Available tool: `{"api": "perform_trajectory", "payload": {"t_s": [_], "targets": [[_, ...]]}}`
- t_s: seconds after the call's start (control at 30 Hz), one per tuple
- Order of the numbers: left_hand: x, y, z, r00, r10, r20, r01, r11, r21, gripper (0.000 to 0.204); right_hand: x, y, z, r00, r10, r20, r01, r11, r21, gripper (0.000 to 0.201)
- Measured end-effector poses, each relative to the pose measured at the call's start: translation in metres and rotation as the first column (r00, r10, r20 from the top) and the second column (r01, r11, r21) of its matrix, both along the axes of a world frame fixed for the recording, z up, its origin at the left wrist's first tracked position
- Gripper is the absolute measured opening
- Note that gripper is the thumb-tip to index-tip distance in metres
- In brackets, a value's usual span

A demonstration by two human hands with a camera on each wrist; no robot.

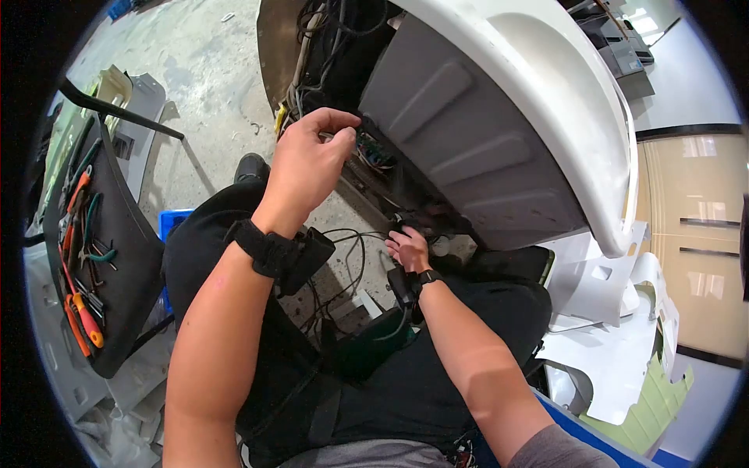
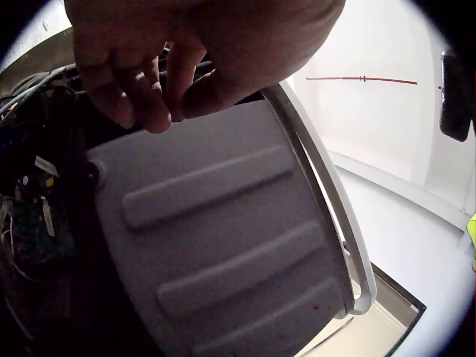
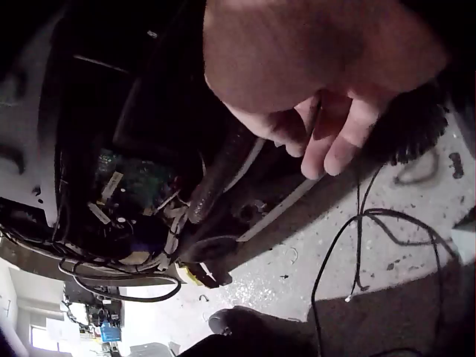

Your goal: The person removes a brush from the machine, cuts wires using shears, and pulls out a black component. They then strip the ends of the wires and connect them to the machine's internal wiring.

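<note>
A large grey ribbed panel (image 1: pixel 476 140) with a white curved shell (image 1: pixel 538 86) stands tilted before me. My left hand (image 1: pixel 308 160) is bent at the panel's upper left corner. Its thumb and fingertips hang loosely curved by the edge, with a gap between them in the left wrist view. My right hand (image 1: pixel 409 248) reaches low under the panel, by dark parts at its lower edge. In the right wrist view its fingers (image 3: pixel 338 152) are bent beside a black bristle brush (image 3: pixel 420 134); I cannot tell whether they hold anything. A green circuit board (image 3: pixel 137 182) shows inside the machine.
On a black chair (image 1: pixel 117 312) at left lie pliers and screwdrivers (image 1: pixel 87 320). Loose black cables (image 1: pixel 355 249) trail over the floor between my legs. White cover pieces (image 1: pixel 601 351) lie at right. Wire bundles (image 1: pixel 312 62) run along the machine's far side.
</note>
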State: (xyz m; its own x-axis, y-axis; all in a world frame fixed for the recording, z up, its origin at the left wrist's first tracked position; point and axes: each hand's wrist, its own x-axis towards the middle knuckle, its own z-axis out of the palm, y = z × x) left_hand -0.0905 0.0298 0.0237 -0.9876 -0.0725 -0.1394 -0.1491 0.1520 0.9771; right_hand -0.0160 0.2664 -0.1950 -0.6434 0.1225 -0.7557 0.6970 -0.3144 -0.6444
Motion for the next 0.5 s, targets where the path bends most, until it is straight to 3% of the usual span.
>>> {"api": "perform_trajectory", "payload": {"t_s": [0.1,0.17,0.2,0.23,0.3,0.5], "targets": [[0.0,-0.001,-0.007,0.998,0.044,-0.052,-0.042,0.998,0.041,0.024,0.0,0.007,-0.024,0.989,0.101,0.104,-0.098,0.995,-0.036,0.044],[-0.001,0.0,-0.005,0.998,0.045,-0.048,-0.042,0.997,0.072,0.024,0.001,0.016,-0.052,0.994,0.09,-0.063,-0.107,0.93,-0.35,0.026],[-0.002,0.0,-0.003,0.998,0.046,-0.052,-0.041,0.994,0.105,0.024,-0.009,-0.004,-0.03,0.969,-0.162,0.188,0.209,0.942,-0.263,0.014],[-0.003,0.0,-0.002,0.998,0.045,-0.045,-0.041,0.994,0.102,0.024,-0.013,-0.008,-0.034,0.967,-0.163,0.195,0.211,0.941,-0.264,0.014],[-0.005,0.001,-0.001,0.998,0.03,-0.055,-0.025,0.996,0.081,0.024,-0.016,-0.013,-0.041,0.907,-0.359,0.22,0.419,0.816,-0.397,0.015],[-0.009,0.003,0.002,0.998,0.031,-0.056,-0.025,0.995,0.099,0.023,-0.02,-0.015,-0.041,0.861,-0.447,0.243,0.507,0.721,-0.472,0.011]]}}
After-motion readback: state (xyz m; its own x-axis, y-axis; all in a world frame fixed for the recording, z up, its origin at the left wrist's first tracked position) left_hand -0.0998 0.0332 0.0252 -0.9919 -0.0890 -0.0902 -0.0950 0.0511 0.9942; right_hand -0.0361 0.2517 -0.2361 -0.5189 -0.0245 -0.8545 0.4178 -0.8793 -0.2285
